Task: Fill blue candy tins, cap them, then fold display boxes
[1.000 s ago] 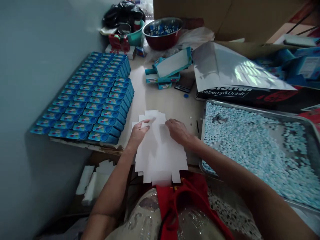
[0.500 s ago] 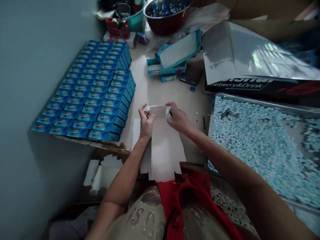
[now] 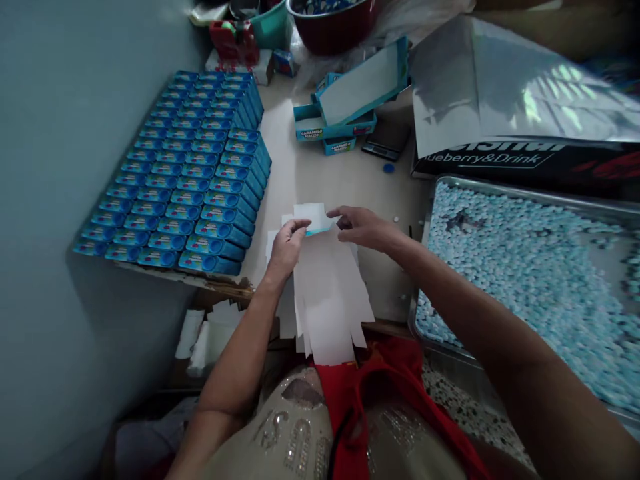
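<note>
White flat card blanks point(image 3: 327, 293) lie stacked at the table's front edge, their near ends reaching over it. My left hand point(image 3: 289, 247) is at the far left of the top blank, thumb and fingertips pinched together at its raised end, where a strip of blue shows. Across from it, my right hand point(image 3: 364, 228) hovers by the far right corner with index finger and thumb apart, and nothing is seen between them.
Rows of blue boxes point(image 3: 165, 193) stand at the left. Blue cartons point(image 3: 360, 93) and a dark scale point(image 3: 387, 139) lie farther back. On the right, a metal tray point(image 3: 425, 267) holds pale blue pieces beside a black box point(image 3: 525, 160). A red bowl point(image 3: 335, 33) sits behind.
The end flap between my hands has moved, and its blue side now shows. My right hand has opened and shifted slightly right; my left hand has moved slightly left and nearer. The view has shifted a little.
</note>
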